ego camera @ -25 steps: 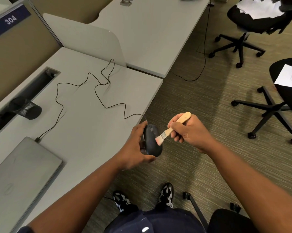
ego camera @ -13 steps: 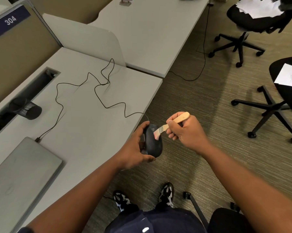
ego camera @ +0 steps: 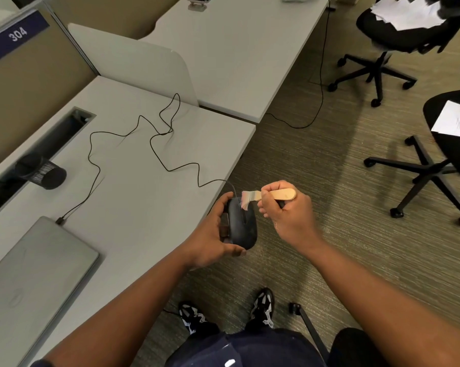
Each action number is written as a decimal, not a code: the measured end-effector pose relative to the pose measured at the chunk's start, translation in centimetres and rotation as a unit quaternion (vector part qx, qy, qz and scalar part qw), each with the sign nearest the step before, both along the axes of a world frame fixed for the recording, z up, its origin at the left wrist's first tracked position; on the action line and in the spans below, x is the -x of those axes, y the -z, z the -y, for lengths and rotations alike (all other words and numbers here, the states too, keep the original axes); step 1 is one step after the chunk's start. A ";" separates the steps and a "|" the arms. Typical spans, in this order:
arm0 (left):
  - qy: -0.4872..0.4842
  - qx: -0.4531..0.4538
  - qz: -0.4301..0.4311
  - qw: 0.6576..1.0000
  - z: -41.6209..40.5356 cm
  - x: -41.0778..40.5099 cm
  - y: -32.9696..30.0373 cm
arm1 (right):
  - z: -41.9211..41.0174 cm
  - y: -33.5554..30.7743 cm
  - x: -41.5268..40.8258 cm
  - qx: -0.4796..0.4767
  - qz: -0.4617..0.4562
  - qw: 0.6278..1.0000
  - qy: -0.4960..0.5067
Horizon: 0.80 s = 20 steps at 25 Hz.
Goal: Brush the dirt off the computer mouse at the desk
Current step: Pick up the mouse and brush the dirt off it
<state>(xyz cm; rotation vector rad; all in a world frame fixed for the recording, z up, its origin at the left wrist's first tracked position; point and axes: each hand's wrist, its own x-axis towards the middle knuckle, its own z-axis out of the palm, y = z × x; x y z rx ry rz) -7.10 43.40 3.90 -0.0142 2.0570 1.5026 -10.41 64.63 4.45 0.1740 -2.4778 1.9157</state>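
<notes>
In the head view, the left hand [ego camera: 213, 234] holds the black mouse [ego camera: 242, 225] at the centre of the frame, just off the lower right edge of the bench [ego camera: 133, 207] and above the carpet. Its grip wraps the mouse's left flank, thumb at the near end, while most of the fingers are hidden behind the body. The right hand [ego camera: 289, 213] has its grip curled around the wooden handle of the brush [ego camera: 270, 196], whose bristles meet the mouse's far end near the cable [ego camera: 154, 152]. The bristles are blurred, so contact seems likely but is not certain. The cable trails up-left across the bench to the closed laptop [ego camera: 33, 274], which the lower left border cuts off. Compared with half a second ago, the brush sits higher on the mouse, its handle now lying nearly level.
</notes>
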 end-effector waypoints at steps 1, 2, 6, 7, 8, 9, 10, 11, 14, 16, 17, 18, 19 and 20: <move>0.002 0.000 0.003 1.000 0.0 0.0 0.0 | 0.1 0.3 -0.1 -0.001 -0.014 1.000 0.001; 0.002 0.000 0.005 1.000 0.0 0.0 0.0 | 0.2 0.6 -0.2 -0.001 -0.025 1.000 0.001; -0.001 -0.002 0.006 1.000 0.0 -0.1 0.1 | 0.4 1.4 -0.4 -0.010 -0.053 0.999 0.005; -0.003 -0.001 0.006 1.000 0.0 0.0 0.1 | 0.5 1.5 -0.5 -0.014 -0.060 0.998 0.005; -0.004 -0.001 0.005 1.000 0.0 0.0 0.2 | 0.6 1.6 -0.6 -0.017 -0.065 0.998 0.005; -0.007 -0.001 0.004 1.000 0.0 0.0 0.2 | 0.7 1.7 -0.7 -0.021 -0.068 0.997 0.003; -0.010 -0.003 0.004 1.000 0.0 -0.1 0.3 | 0.7 1.9 -0.8 -0.026 -0.072 0.997 0.002; -0.012 -0.002 0.003 1.000 0.0 -0.1 0.4 | 0.8 2.1 -0.9 -0.032 -0.077 0.997 -0.001; -0.019 0.001 0.005 1.000 0.0 -0.2 0.7 | 1.0 2.7 -1.0 -0.053 -0.093 0.994 -0.011; -0.020 -0.002 0.010 1.000 -0.1 -0.2 0.8 | 1.0 2.9 -1.0 -0.068 -0.095 0.993 -0.012; -0.020 -0.004 0.012 1.000 -0.2 -0.2 0.8 | 1.0 3.0 -1.0 -0.071 -0.095 0.993 -0.012; -0.020 -0.005 0.012 1.000 -0.2 -0.2 0.8 | 1.0 2.9 -1.0 -0.071 -0.094 0.993 -0.008; -0.020 -0.004 0.012 1.000 -0.2 -0.2 0.8 | 1.0 2.8 -0.9 -0.069 -0.093 0.993 -0.002; -0.018 -0.002 0.012 1.000 -0.2 -0.1 0.8 | 1.0 2.6 -0.8 -0.064 -0.089 0.994 0.005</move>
